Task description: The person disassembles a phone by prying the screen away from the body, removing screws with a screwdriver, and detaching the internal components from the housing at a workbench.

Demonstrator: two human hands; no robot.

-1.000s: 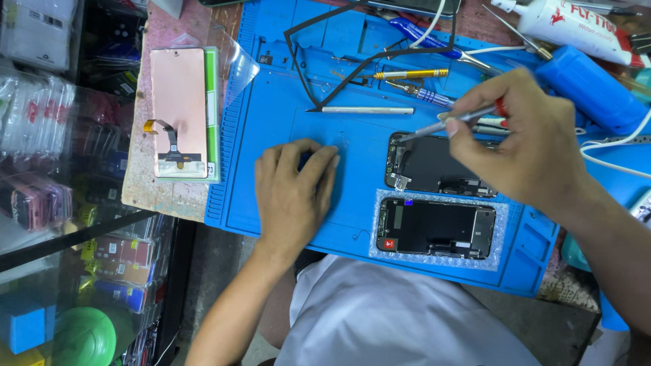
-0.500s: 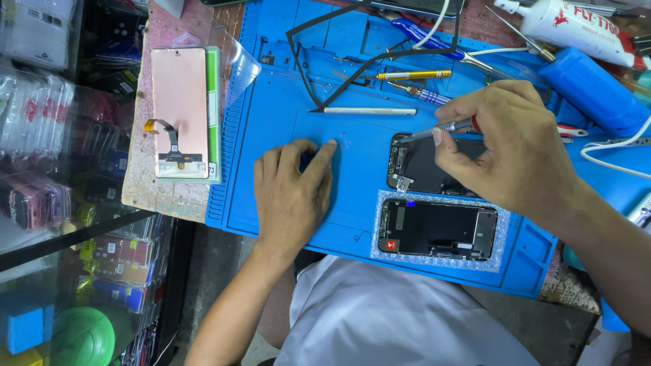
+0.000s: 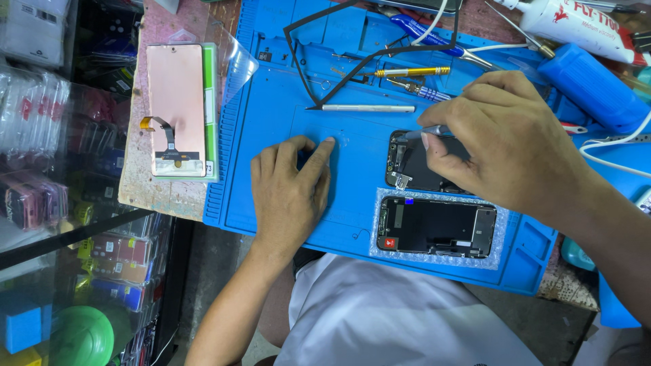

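Opened phone (image 3: pixel 417 163): black, back off, insides bare, on blue mat (image 3: pixel 271 122).
Right hand (image 3: pixel 502 142): fingers pinch a thin tool (image 3: pixel 424 133).
Left hand (image 3: pixel 291 193): fingers flat, holding nothing.

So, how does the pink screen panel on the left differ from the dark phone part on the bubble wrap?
The pink screen panel stands lengthwise on the worn pink bench, off the blue mat; the dark phone part lies sideways on bubble wrap on that mat. The panel is plain pink with a ribbon cable; the dark part shows components. No hand touches either.

A worn pink worktop (image 3: pixel 163 196) (paint chipped) adjoins a glass display case (image 3: pixel 54 224).
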